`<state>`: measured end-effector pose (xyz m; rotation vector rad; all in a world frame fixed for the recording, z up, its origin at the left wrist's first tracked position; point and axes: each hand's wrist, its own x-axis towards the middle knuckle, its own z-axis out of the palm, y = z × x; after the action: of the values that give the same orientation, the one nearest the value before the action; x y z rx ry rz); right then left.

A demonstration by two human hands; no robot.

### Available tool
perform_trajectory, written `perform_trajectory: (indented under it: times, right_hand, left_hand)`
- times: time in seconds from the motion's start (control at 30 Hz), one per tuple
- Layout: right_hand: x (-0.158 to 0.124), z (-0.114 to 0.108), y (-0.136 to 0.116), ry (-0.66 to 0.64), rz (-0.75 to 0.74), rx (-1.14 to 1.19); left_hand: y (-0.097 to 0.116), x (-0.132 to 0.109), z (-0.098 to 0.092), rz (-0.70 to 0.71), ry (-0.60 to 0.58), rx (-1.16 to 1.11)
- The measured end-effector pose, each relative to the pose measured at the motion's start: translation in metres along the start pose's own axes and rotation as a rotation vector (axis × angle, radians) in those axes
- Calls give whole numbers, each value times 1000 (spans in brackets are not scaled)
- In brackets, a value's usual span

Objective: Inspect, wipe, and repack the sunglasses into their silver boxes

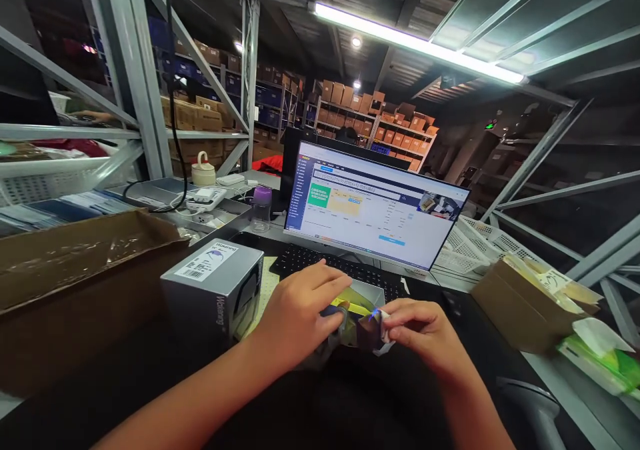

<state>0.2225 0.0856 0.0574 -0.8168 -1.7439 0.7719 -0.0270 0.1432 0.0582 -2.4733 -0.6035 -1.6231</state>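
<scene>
In front of the keyboard, tinted glasses (pixel 369 330) with yellow and bluish reflections lie between my hands, partly covered by fingers. My left hand (pixel 300 300) grips their left side, thumb below and fingers above. With thumb and fingertips pinched, my right hand (pixel 425 327) holds a small white tissue-like piece (pixel 385 327) against the right edge of the lens. Behind the glasses is an open grey box (pixel 377 295), its inside mostly hidden. A closed grey box (pixel 213 280) with a barcode label and a picture of glasses stands left of my left hand.
A monitor (pixel 370 217) stands behind the keyboard (pixel 295 258). Left is a large open carton (pixel 75 283). At right are a smaller carton (pixel 520 303), a tissue pack (pixel 595 357) and a grey handheld scanner (pixel 533 400). A purple-lidded bottle (pixel 261 207) stands behind the closed box.
</scene>
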Motion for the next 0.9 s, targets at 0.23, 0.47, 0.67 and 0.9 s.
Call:
perform_trajectory:
  times: [0.23, 0.47, 0.67, 0.9]
  right_hand:
    - [-1, 33, -10, 144, -36, -184]
    - [-4, 54, -23, 307, -32, -282]
    - [-3, 37, -17, 645, 3, 110]
    - [-2, 70, -4, 664, 38, 299]
  left_hand:
    - [6, 2, -2, 172, -129, 107]
    - [18, 0, 6, 280, -123, 114]
    - [41, -6, 7, 33, 39, 294]
    - [51, -25, 34, -28, -48, 309]
